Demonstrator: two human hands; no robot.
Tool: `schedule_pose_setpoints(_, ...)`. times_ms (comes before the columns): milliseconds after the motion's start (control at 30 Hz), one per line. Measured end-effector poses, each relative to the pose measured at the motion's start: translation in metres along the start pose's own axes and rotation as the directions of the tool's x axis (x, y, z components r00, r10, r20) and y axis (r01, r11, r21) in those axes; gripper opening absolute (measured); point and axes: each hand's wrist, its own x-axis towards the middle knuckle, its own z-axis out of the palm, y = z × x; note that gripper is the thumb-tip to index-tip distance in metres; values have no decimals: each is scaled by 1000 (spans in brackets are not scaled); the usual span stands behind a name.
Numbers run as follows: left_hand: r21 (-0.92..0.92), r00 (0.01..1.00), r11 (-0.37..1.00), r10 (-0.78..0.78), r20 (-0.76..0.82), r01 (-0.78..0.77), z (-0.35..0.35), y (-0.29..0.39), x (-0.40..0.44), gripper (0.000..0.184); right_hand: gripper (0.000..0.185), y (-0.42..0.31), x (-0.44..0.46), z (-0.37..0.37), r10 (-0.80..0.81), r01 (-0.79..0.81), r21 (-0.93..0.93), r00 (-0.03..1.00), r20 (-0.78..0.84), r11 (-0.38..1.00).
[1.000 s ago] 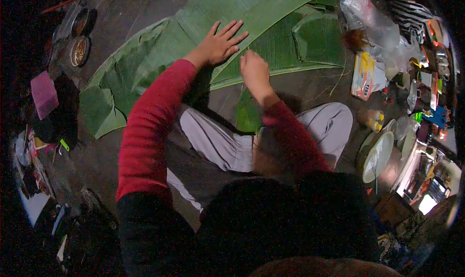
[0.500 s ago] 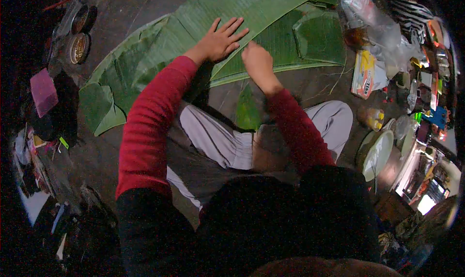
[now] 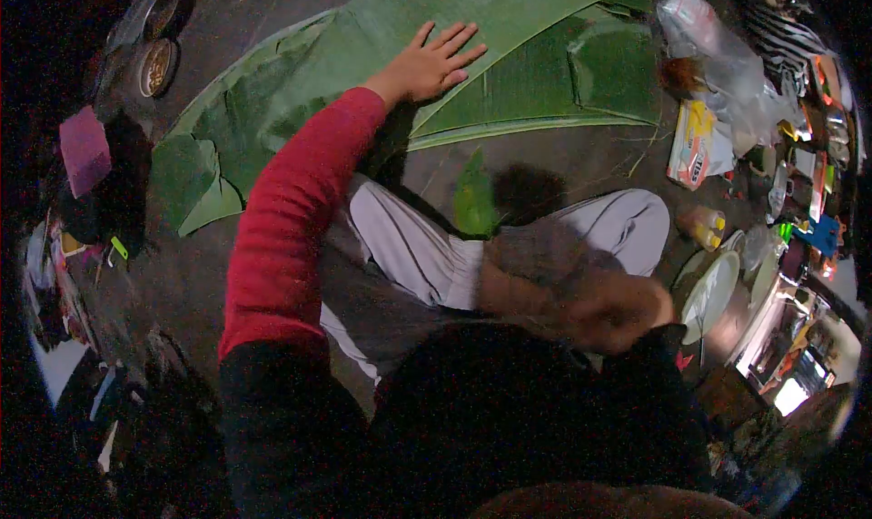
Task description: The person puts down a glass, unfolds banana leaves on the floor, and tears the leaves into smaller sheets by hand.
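My left hand point(image 3: 438, 63) lies flat with fingers spread on a large green banana leaf point(image 3: 381, 29), near a straight edge running diagonally through it. A darker leaf section point(image 3: 536, 79) lies beneath and to the right of that edge. My right hand point(image 3: 627, 310) appears to be the brown blur low on the right, away from the leaf and close to my crossed legs. Motion smears its fingers, so what it holds, if anything, cannot be made out. A small pointed piece of leaf point(image 3: 474, 197) lies between my legs and the big leaf.
On the right are a clear plastic bag point(image 3: 736, 83), a yellow and white packet point(image 3: 698, 142), a small jar point(image 3: 701, 227) and a pale bowl point(image 3: 711, 292). A round tin point(image 3: 158, 68) and a pink sheet point(image 3: 84, 153) lie on the left.
My right hand has left the leaf's edge and moved down and back toward my body. My left hand stays spread on the leaf. The view has shifted slightly.
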Motion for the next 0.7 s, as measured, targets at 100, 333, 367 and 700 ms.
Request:
schedule_pose_setpoints(100, 17, 1000, 1000, -2, -8, 2, 7, -2, 0, 49, 12, -23, -33, 3, -188, 111, -176, 836, -516, 978)
schedule_pose_setpoints(333, -24, 1000, 999, 24, 4, -24, -3, -3, 1, 60, 24, 67, 34, -108, -310, -804, -570, 506, -805, 167)
schedule_pose_setpoints(367, -16, 1000, 1000, 13, 5, -13, -4, -4, 0, 60, 27, 68, 55, -122, -489, -672, -662, 478, -730, 331)
schedule_pose_setpoints(700, -37, 961, 967, -246, 128, 253, -62, -46, -9, 76, 26, -14, 256, -179, 36, 607, 377, 497, -867, 700)
